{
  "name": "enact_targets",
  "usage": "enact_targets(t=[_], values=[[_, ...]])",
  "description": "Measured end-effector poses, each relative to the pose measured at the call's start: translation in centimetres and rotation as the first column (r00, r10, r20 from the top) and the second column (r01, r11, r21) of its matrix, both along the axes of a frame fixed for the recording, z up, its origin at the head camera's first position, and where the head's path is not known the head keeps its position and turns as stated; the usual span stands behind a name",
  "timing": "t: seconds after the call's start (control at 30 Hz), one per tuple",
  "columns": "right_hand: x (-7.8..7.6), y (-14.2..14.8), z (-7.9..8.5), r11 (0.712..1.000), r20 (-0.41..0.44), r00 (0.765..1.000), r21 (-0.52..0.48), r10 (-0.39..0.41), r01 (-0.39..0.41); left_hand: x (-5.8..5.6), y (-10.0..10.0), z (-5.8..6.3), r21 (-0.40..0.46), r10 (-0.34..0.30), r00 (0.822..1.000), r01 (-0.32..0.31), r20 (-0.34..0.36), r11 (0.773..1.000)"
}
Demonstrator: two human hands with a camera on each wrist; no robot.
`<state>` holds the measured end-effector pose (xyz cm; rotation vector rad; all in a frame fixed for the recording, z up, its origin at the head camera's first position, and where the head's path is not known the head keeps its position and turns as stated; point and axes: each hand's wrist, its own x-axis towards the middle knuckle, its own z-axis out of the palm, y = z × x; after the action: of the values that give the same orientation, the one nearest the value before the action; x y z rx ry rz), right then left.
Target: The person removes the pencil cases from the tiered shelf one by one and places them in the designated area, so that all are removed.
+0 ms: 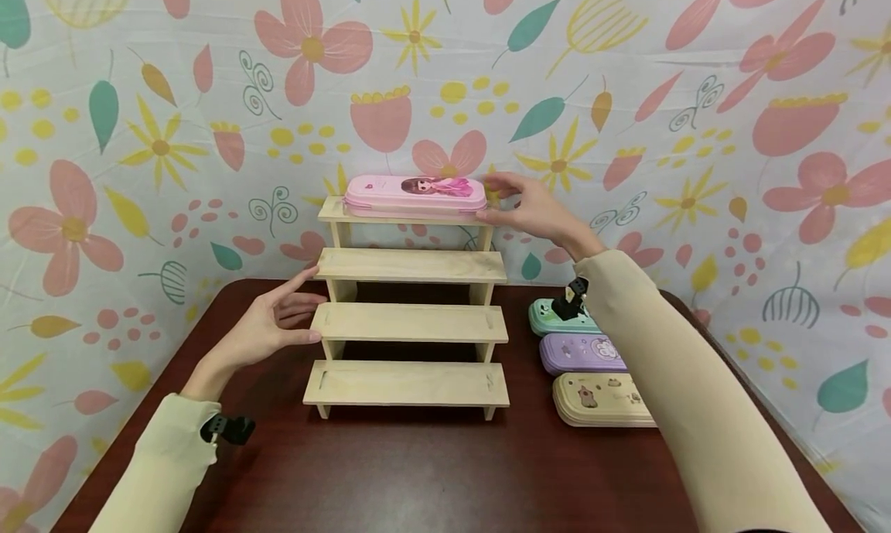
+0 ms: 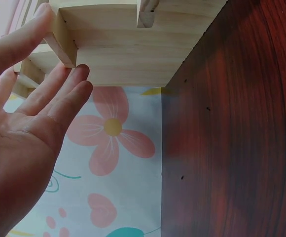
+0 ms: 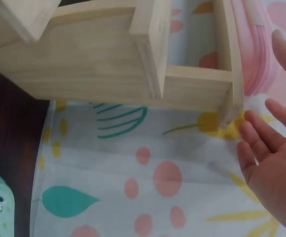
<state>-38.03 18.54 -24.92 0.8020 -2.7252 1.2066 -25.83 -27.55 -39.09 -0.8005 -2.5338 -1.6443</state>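
A pale wooden four-tier stepped display rack (image 1: 411,323) stands on the table, its tiers rising toward the wall. On its top tier lies a pink pencil case (image 1: 415,196) with a doll-like figure on the lid. My right hand (image 1: 532,208) is at the case's right end, thumb and fingers spread; the right wrist view shows a gap between this hand (image 3: 276,143) and the pink case (image 3: 254,47). My left hand (image 1: 267,320) is at the rack's left side, its thumb and extended fingertips against the tier ends. From the left wrist, fingers (image 2: 66,101) meet a board's end.
Right of the rack, a mint green pencil case (image 1: 546,316), a purple one (image 1: 567,353) and a beige one (image 1: 599,400) lie in a column, partly behind my right sleeve (image 1: 668,363). A flower-patterned cloth (image 1: 223,92) hangs behind the dark wooden table (image 1: 418,471).
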Motion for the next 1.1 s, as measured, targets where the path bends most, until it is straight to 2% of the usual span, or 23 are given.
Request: enact_targets(t=[0.33,0.73,0.93,1.1], values=[[-1.1,-2.2,0.3,1.000,0.014,1.000,0.004,0.004,-0.005,-0.1,0.2,0.0,0.006,-0.007,1.000,0.007,0.010,1.000],[-1.3,-2.3,0.3,0.999,0.046,0.999,-0.038,0.024,-0.022,-0.1,0.1,-0.1,0.003,-0.004,1.000,0.004,0.008,1.000],[-1.0,-2.1,0.4,0.996,0.096,0.994,-0.083,0.053,-0.045,0.0,0.1,0.0,0.001,-0.002,1.000,0.002,0.008,1.000],[-0.8,-2.6,0.8,0.996,0.110,0.993,-0.077,0.051,-0.043,0.0,0.1,0.1,0.003,-0.001,1.000,0.001,0.007,1.000]])
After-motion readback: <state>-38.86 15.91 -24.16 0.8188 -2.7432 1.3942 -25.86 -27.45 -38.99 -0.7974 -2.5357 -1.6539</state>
